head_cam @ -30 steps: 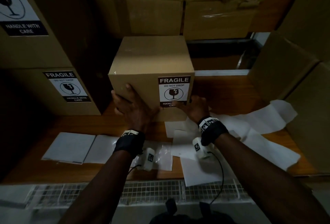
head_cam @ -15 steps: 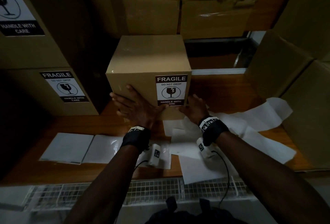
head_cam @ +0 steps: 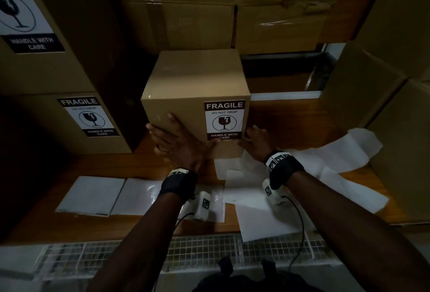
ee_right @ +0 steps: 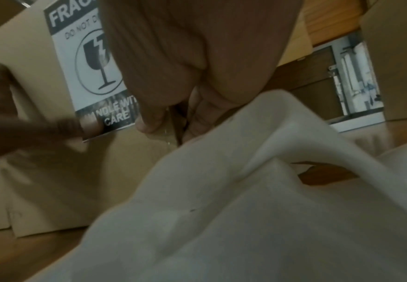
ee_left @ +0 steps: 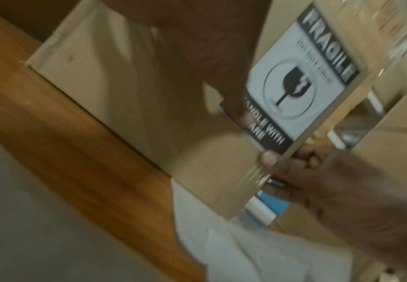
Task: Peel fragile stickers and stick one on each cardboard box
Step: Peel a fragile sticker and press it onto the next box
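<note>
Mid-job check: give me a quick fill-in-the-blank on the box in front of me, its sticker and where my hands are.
1. The top band of the sticker on the small box reads ____.
2. The left hand lies flat against the box's ____ face.
3. The right hand has its grip at the box's lower ____ corner.
4. The loose white backing sheets lie on the ____ tabletop.

Missing words: FRAGILE; front; right; wooden

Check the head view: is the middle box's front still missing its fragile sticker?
No, a fragile sticker is already on the front of the middle box, toward its right edge.
</note>
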Demonstrator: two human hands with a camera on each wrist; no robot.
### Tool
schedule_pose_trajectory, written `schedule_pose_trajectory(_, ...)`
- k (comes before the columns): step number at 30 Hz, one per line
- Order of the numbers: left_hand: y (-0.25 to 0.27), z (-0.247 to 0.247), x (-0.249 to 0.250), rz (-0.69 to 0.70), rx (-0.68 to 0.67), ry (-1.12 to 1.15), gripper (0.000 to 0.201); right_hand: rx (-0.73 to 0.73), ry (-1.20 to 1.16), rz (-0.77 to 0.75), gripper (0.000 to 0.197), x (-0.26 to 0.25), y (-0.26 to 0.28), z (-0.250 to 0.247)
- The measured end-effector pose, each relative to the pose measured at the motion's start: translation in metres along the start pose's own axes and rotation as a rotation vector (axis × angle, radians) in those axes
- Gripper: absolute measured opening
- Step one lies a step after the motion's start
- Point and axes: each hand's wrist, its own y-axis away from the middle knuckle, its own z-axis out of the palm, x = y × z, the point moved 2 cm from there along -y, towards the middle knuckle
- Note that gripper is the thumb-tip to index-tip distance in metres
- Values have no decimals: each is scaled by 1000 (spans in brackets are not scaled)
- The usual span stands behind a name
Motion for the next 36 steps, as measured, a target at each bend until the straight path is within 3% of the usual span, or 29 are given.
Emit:
schedule_pose_trajectory(9, 0, -2, -13, 63, -22, -31, 149, -68, -24, -31, 25, 13, -3, -4)
schedule_pose_trajectory(11, -2, -4, -14, 75, 2, -48, 148, -90, -115, -40, 31, 11, -3, -9)
schedule_pose_trajectory(12, -3, -6, -13, 73, 30, -51, 147, -88, -231, -45, 42, 8, -2, -13)
schedule_pose_trajectory(14, -6, -15, -5, 66, 119, -49, 144, 4, -431, -83, 80, -2, -4, -24)
schedule_pose_trajectory(16, -13, -26, 9, 120, 210, -55, 138, 128, -513, -133, 96, -12, -10, -37)
schedule_pose_trajectory(20, -31, -47, 50, 357, 245, -114, 107, 293, -433, -320, 68, -22, -21, -58)
schedule_pose_trajectory(24, -45, -43, 60, 487, 164, -120, 79, 358, -368, -370, 74, -16, -31, -57)
schedule_pose_trajectory(30, -53, -42, 44, 597, 197, -150, 80, 290, -163, -437, 92, -8, -27, -55)
schedule_pose_trajectory(36, -51, -41, 42, 592, 120, -275, 113, 188, 88, -324, 130, -14, -21, -50)
